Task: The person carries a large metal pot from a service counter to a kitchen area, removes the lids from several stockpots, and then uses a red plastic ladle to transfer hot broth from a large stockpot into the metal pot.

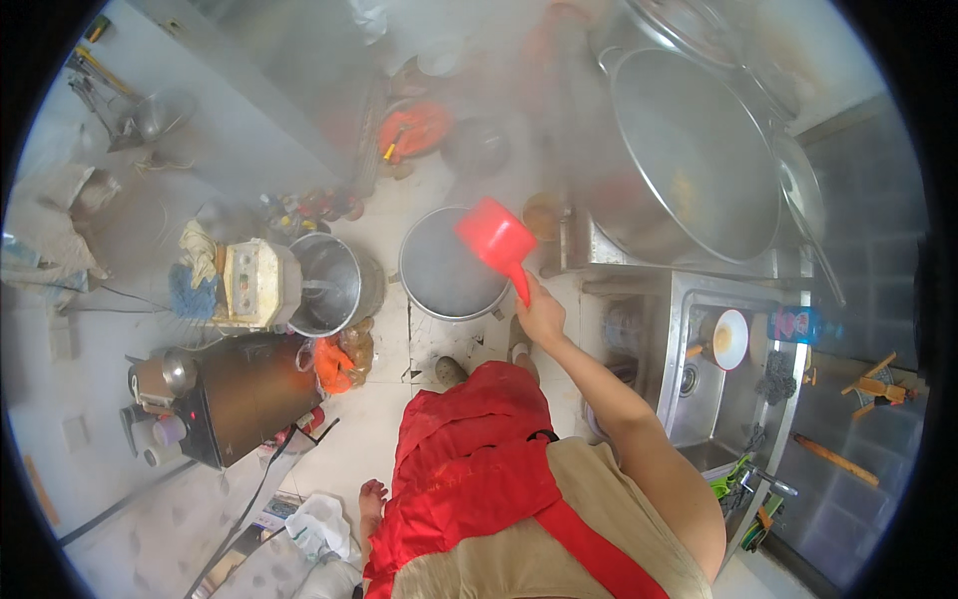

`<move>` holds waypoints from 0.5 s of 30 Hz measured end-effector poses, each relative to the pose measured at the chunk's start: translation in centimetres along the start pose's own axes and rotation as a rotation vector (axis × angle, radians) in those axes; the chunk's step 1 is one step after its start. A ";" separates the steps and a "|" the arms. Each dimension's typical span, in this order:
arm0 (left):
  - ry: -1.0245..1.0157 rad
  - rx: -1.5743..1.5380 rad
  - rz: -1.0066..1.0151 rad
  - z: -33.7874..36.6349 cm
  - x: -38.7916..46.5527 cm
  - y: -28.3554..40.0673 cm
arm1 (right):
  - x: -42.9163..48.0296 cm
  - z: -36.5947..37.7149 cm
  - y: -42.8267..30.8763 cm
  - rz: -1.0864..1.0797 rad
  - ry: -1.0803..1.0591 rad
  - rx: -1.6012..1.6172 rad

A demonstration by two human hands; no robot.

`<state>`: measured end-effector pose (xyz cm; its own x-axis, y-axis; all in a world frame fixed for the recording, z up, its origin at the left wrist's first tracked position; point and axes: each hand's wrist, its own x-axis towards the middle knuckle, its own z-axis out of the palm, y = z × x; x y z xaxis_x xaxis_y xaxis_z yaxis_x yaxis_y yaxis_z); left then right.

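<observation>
My right hand (541,311) grips the handle of a red plastic dipper (495,233). The dipper's cup is over the right side of a round metal pot (425,305) on the floor, whose inside is greyed by steam. What the cup holds cannot be seen. My left hand (373,496) hangs beside my red apron (471,419), fingers loosely curled and apart, with nothing seen in it. Left of the pot is a tall metal bucket (360,288) below the spout of a pale machine (262,283).
Steam blurs the far side. A very large steaming pot (703,150) stands at the right, behind a steel sink (696,408) holding an enamel-like bowl (730,339). A dark cabinet (258,382) and orange bag (331,365) lie left. Farther off are an orange basin (419,127) and tiled floor (389,359).
</observation>
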<state>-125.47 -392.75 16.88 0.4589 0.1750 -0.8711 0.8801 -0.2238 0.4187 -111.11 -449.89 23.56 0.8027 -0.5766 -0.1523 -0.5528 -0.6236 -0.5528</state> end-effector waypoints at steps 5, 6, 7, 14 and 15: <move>0.018 0.076 0.051 3.0 0.2 6.4 | 0.5 -2.3 -0.6 -0.200 0.119 -0.110; 0.000 0.057 0.066 3.7 -0.1 7.7 | 0.8 -3.0 -1.6 -0.210 0.097 -0.168; -0.006 0.078 0.080 4.1 -0.2 8.7 | 1.0 -3.4 -2.2 -0.213 0.076 -0.224; -0.056 0.123 0.130 6.2 1.1 10.2 | 1.4 -7.2 -3.9 -0.440 0.194 -0.209; -0.063 0.145 0.126 6.4 1.1 9.9 | 1.2 -8.9 -4.4 -0.468 0.255 -0.174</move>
<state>-117.04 -400.88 18.47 0.5519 0.0770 -0.8303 0.7870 -0.3771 0.4882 -109.72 -452.57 33.07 0.9035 -0.3136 0.2922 -0.1966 -0.9090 -0.3675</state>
